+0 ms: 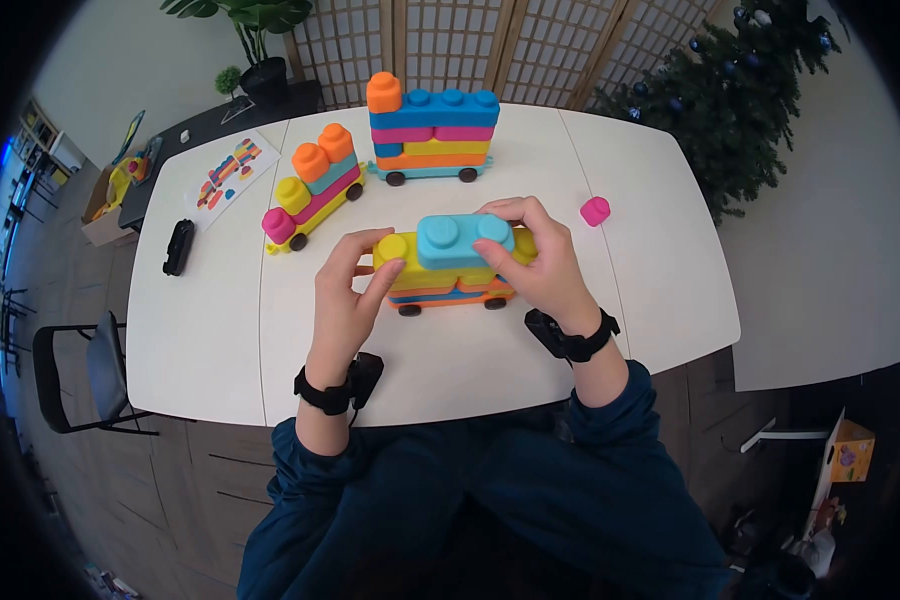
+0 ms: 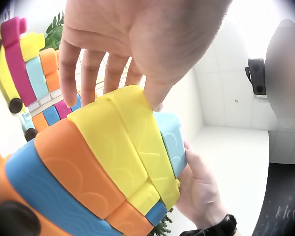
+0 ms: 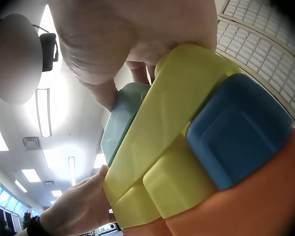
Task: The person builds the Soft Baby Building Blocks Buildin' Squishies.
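A stacked block car with black wheels stands near the table's middle. Its top layer is a long yellow block [image 1: 407, 272] [image 2: 113, 142] [image 3: 172, 118], and a turquoise block [image 1: 460, 250] [image 2: 172, 140] [image 3: 123, 120] sits on that. My left hand [image 1: 345, 305] [image 2: 142, 39] holds the yellow block's left end, thumb on the near side and fingers behind. With thumb and fingers, my right hand [image 1: 548, 268] [image 3: 137, 37] grips the turquoise block at its right end. Orange and blue layers lie below the yellow ones. The farthest fingertips are hidden behind the blocks.
Behind the car stand a tall block wagon [image 1: 435, 140] and a slanted one [image 1: 320, 190], which meet end to end. A picture sheet [image 1: 232, 180] and a black object [image 1: 178, 248] lie left. A pink block [image 1: 595, 211] lies right on the white table [image 1: 660, 260].
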Demonstrator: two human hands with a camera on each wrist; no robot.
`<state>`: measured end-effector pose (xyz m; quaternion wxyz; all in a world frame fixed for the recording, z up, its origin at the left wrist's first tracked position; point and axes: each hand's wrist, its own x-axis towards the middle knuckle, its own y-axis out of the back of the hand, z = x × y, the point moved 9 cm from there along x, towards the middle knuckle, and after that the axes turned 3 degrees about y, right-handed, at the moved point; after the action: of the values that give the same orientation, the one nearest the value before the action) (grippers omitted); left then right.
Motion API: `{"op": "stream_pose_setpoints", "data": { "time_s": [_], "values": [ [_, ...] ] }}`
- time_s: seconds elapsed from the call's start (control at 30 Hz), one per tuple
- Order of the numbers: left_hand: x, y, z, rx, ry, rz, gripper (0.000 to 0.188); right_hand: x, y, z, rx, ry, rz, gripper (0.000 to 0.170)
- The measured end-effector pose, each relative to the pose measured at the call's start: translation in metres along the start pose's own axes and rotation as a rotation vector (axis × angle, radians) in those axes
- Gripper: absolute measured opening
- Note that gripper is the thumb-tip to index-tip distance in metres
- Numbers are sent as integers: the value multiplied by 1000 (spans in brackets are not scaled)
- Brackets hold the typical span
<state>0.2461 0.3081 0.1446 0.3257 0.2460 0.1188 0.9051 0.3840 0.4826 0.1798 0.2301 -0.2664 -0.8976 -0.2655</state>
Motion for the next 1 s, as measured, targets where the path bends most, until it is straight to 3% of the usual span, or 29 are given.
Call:
{"op": "stream_pose_setpoints", "data": {
  "time_s": [0.23, 0.3, 0.33, 0.4, 0.53, 0.6, 0.73, 0.8, 0.83, 0.9, 0.93, 1.0],
  "values": [
    [1, 0, 2, 9, -4, -7, 31, 2, 39, 22, 35, 53, -11, 42],
    [0, 0, 1, 7, 3, -9, 32, -4, 81, 58, -389, -129, 103, 50],
    [1, 0, 1, 11, -3, -8, 32, -6, 95, 73, -389, -129, 103, 50],
    [1, -1, 0, 15, -10, -10, 32, -18, 129, 117, -843, -297, 141, 51],
    [0, -2, 0, -4, 12, -7, 32, -36, 157, 174, -947, -423, 102, 50],
    [1, -1, -1, -4, 18, -4, 32, -42, 157, 196, -932, -570, -22, 51],
    [0, -2, 1, 3, 9, -17, 32, -42, 160, 204, -902, -562, -9, 51],
    [1, -2, 0, -9, 20, -19, 32, -30, 152, 171, -705, -380, 81, 49],
    [1, -2, 1, 0, 9, -15, 32, -25, 146, 152, -705, -380, 81, 49],
    [0, -2, 1, 11, 1, -14, 32, -10, 120, 97, -263, -258, 41, 46],
    [0, -2, 1, 6, 3, -12, 32, -8, 115, 81, -262, -260, 42, 46],
    [1, -2, 1, 1, 4, -11, 31, -3, 90, 48, 76, -162, -95, 46]
  ]
}}
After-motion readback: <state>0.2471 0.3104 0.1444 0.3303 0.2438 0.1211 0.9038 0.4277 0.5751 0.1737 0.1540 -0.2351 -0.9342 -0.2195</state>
